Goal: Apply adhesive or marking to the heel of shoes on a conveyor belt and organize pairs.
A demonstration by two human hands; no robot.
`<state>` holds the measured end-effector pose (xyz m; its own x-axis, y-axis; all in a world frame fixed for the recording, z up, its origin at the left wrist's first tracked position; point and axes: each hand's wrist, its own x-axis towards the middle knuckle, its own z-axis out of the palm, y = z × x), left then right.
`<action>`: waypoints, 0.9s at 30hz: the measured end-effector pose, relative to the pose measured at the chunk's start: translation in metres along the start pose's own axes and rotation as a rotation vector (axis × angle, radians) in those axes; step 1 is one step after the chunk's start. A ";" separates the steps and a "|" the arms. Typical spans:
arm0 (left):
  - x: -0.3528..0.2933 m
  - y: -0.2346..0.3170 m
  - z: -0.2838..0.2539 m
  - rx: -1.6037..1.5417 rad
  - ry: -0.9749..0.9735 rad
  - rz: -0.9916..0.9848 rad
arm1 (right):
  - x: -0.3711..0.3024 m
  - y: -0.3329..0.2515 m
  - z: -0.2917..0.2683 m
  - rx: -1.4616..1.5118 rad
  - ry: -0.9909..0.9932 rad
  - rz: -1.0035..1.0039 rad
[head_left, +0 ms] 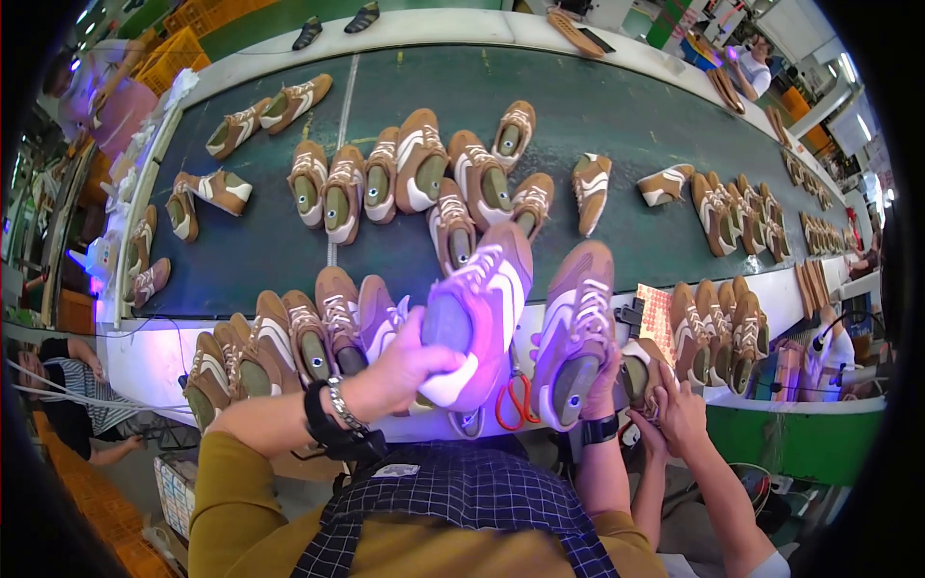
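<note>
"Where are the shoes?"
"One shoe (493,303) is up in the left grip (409,361), held tight at its back end. Another shoe (575,323) is in the right grip (603,380), held too."
"What's near?"
"Red scissors (520,395) between them, then a white counter (145,354) and a green belt (385,268) with more shoes."

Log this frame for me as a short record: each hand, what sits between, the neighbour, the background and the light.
Left hand: grips a brown-and-white sneaker near its heel
Right hand: holds a second sneaker, toe pointing away from the wearer
Between: red-handled scissors
Neighbour: co-worker's hands, at right, on another shoe
Background: green work surface with more sneakers
Light: purple glow on the left-hand sneaker
</note>
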<state>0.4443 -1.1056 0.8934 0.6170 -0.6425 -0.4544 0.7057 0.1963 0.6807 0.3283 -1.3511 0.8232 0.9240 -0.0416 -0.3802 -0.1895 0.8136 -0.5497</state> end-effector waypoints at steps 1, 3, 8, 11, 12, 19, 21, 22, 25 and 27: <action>0.002 -0.018 0.004 0.029 0.014 0.006 | -0.005 0.003 -0.012 -0.022 0.003 0.019; 0.005 -0.046 0.009 0.061 0.025 0.012 | -0.012 0.009 -0.029 0.036 0.105 -0.034; -0.006 -0.077 0.010 0.156 0.138 0.069 | -0.010 0.032 -0.055 0.056 0.077 0.058; -0.015 -0.080 0.005 0.245 0.249 0.159 | 0.001 0.053 -0.076 0.082 0.044 0.108; -0.020 -0.086 -0.008 0.383 0.287 0.219 | 0.006 0.056 -0.074 0.036 0.088 0.130; -0.036 -0.112 -0.039 0.939 0.496 0.190 | 0.017 0.046 -0.071 -0.459 0.249 0.036; -0.039 -0.108 -0.038 1.336 0.411 0.246 | 0.012 0.035 -0.068 -0.667 0.493 0.063; -0.039 -0.104 -0.040 1.349 0.389 0.290 | 0.010 0.038 -0.045 -0.657 0.565 -0.043; -0.033 -0.072 -0.056 1.287 0.149 0.157 | 0.013 0.036 -0.048 -1.165 0.440 -0.166; -0.025 -0.019 -0.063 1.266 -0.174 -0.227 | 0.020 0.039 -0.044 -1.079 0.432 -0.120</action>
<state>0.4375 -1.0467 0.8560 0.4075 -0.6749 -0.6152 -0.0890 -0.6998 0.7088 0.3247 -1.3458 0.7613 0.8046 -0.4476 -0.3902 -0.4845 -0.1149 -0.8672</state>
